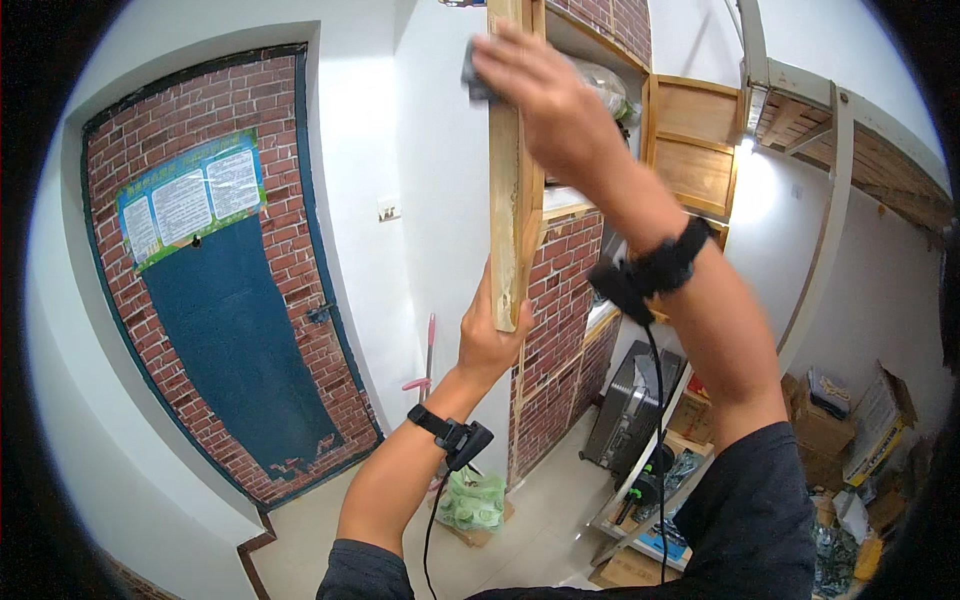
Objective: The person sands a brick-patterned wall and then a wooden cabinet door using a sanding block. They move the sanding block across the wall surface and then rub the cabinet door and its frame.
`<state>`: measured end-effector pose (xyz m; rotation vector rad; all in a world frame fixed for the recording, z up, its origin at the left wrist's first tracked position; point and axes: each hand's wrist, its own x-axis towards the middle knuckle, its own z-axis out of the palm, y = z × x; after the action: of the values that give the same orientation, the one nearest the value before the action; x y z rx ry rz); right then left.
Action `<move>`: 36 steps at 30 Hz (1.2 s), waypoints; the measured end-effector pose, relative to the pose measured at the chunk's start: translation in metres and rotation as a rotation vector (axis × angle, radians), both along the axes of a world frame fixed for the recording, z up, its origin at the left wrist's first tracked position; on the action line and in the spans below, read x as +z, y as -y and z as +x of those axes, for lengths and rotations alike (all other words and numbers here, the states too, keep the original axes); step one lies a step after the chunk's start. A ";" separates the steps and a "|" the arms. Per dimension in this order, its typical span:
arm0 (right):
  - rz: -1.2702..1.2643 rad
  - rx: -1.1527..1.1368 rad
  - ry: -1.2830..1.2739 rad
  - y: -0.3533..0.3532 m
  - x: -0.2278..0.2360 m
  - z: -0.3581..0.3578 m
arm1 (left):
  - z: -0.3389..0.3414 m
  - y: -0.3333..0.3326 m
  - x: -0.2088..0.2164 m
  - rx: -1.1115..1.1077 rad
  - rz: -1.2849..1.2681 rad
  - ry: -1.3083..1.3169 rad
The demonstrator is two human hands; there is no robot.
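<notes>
My left hand (490,335) grips the lower end of a pale wooden cabinet door (507,180) that stands edge-on to me, open from a tall cabinet faced with brick pattern (565,300). My right hand (545,95) is raised high against the top of that door and presses a small dark grey cloth or pad (472,75) onto the wood. The cloth is mostly hidden by my fingers. Both wrists wear black bands with cables running down.
A door covered in brick pattern and dark teal film, with a poster (190,200), stands at left. A pink-handled tool (428,360) leans in the corner by a green bag (472,500). Low shelves (650,480) and cardboard boxes (830,430) crowd the right.
</notes>
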<state>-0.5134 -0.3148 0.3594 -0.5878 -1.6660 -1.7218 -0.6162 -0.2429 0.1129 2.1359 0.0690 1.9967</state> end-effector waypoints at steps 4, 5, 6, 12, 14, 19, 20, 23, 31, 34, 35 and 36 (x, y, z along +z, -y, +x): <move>-0.297 0.119 -0.022 0.015 -0.133 -0.006 | -0.005 0.000 -0.006 0.019 -0.005 -0.015; -0.342 0.260 -0.009 0.019 -0.162 -0.011 | -0.008 -0.002 -0.007 0.040 0.017 -0.061; -0.355 0.151 0.048 0.026 -0.185 -0.010 | -0.011 -0.004 -0.010 0.064 0.039 -0.108; -0.388 -0.018 0.263 0.008 -0.139 0.011 | -0.012 -0.013 -0.007 0.105 0.022 0.046; -0.191 -0.034 0.248 -0.005 -0.081 0.004 | -0.012 -0.011 -0.005 0.071 -0.047 0.046; -0.102 -0.116 0.060 0.008 0.031 -0.016 | -0.014 -0.001 0.000 0.080 -0.014 0.039; -0.164 -0.084 0.041 0.010 0.037 -0.018 | -0.015 0.000 0.001 0.093 -0.001 0.056; -0.141 -0.052 0.017 0.009 0.013 -0.015 | -0.012 0.002 -0.001 0.126 0.001 0.085; -0.451 -0.048 0.031 0.026 -0.179 -0.011 | 0.010 0.002 -0.022 0.173 -0.096 0.283; -0.487 -0.070 0.095 0.037 -0.197 -0.004 | 0.017 0.005 -0.027 0.141 -0.085 0.289; -0.485 -0.096 0.148 0.038 -0.193 0.001 | 0.020 0.007 -0.028 0.088 -0.140 0.295; -0.470 -0.106 0.194 0.037 -0.186 0.005 | 0.021 0.008 -0.028 0.067 -0.181 0.305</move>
<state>-0.5084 -0.3522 0.1729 -0.7499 -2.2390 -1.4967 -0.5950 -0.2506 0.0852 1.7236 0.2632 2.2351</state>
